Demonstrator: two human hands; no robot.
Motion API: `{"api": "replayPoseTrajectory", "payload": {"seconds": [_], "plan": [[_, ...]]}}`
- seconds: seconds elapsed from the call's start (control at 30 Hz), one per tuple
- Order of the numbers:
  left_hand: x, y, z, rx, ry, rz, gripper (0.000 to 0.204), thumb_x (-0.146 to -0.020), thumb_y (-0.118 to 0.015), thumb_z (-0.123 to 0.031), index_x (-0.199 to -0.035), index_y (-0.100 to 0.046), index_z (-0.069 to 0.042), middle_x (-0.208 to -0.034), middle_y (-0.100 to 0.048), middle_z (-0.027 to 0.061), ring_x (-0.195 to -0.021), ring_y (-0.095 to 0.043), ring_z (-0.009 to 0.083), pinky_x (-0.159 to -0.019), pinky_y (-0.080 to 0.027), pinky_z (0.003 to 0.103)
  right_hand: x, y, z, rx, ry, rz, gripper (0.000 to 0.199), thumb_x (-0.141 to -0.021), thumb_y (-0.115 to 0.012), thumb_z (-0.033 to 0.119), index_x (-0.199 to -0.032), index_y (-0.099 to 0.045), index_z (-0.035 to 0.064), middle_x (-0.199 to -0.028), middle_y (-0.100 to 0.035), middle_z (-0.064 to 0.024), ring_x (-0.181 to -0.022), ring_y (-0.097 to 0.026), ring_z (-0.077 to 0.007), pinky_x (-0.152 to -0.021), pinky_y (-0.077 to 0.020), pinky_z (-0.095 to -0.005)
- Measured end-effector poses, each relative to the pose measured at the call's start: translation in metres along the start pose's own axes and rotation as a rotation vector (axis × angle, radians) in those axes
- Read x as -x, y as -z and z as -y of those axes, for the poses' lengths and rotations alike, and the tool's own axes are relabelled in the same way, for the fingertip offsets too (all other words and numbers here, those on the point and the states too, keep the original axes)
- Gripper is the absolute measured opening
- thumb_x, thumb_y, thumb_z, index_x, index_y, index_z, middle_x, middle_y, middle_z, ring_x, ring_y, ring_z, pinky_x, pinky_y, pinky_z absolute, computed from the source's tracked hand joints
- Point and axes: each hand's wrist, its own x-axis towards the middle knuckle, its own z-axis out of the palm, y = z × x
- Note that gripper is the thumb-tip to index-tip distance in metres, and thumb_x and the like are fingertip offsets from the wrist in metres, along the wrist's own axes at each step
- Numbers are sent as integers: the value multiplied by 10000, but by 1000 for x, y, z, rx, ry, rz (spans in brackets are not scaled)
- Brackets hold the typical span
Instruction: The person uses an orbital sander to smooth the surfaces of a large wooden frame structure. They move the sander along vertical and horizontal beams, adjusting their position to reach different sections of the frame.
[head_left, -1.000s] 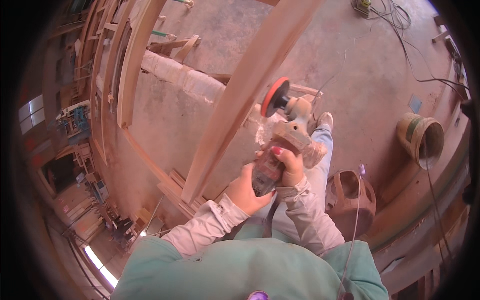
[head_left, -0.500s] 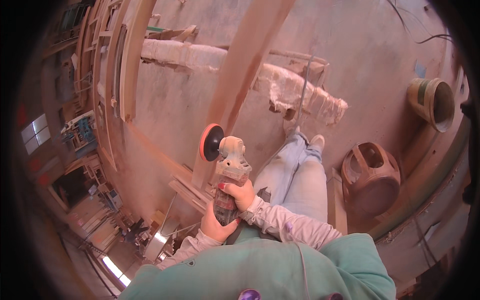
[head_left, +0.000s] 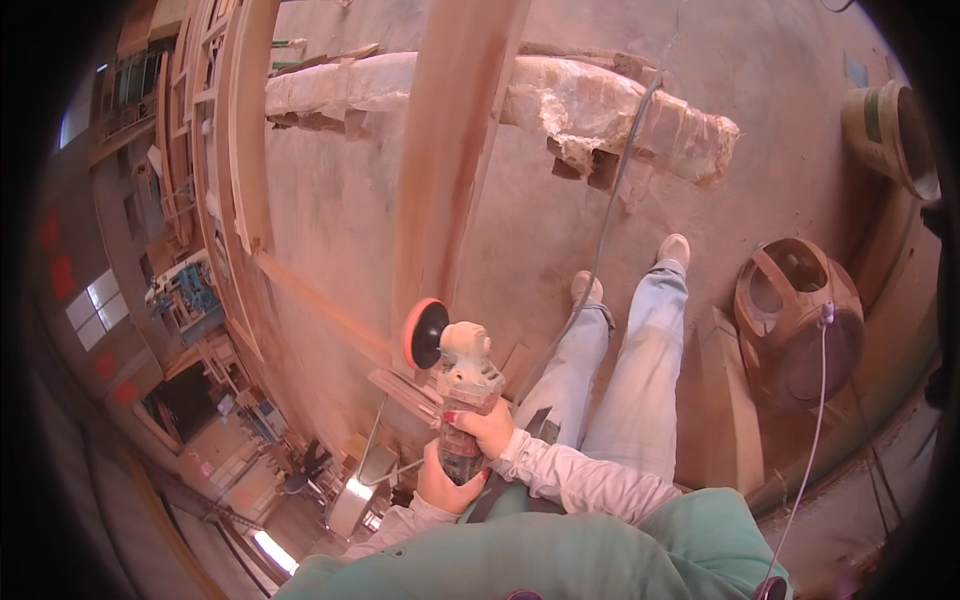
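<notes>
Both hands clasp one dusty angle grinder (head_left: pixel 462 385): the right hand (head_left: pixel 487 428) is wrapped tight around its body, and the left hand (head_left: pixel 447 484) is closed on the rear end just below. Its orange sanding disc (head_left: pixel 424 333) stands on edge against the lower right side of the tall wooden plank (head_left: pixel 448 160). Judging by this, sanding is under way low on the plank; how much of the long upper stretch is finished cannot be told. Farther off, a grey cable (head_left: pixel 610 200) trails over the dusty floor (head_left: pixel 790 140).
</notes>
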Motion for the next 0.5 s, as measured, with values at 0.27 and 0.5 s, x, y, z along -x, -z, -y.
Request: {"api": "replayPoseTrajectory", "payload": {"seconds": [0.27, 0.5], "plan": [[-93, -18, 9, -41, -213, 23, 681, -705, -797, -241, -1218, -418, -3, -1031, -603, 178, -933, -631, 299, -810, -494, 377, -56, 25, 39, -203, 202, 2, 436, -748, -660, 107, -1146, -512, 9, -900, -629, -123, -804, -660, -243, -738, -558, -378], [-158, -26, -29, -34, -210, -30, 676, -689, -799, -185, -1218, -420, -3, -1034, -632, 156, -951, -642, 238, -846, -492, 344, -100, 32, 103, -97, 326, -5, 375, -756, -654, 97, -1098, -556, -20, -892, -646, -113, -780, -658, -214, -714, -548, -351]]}}
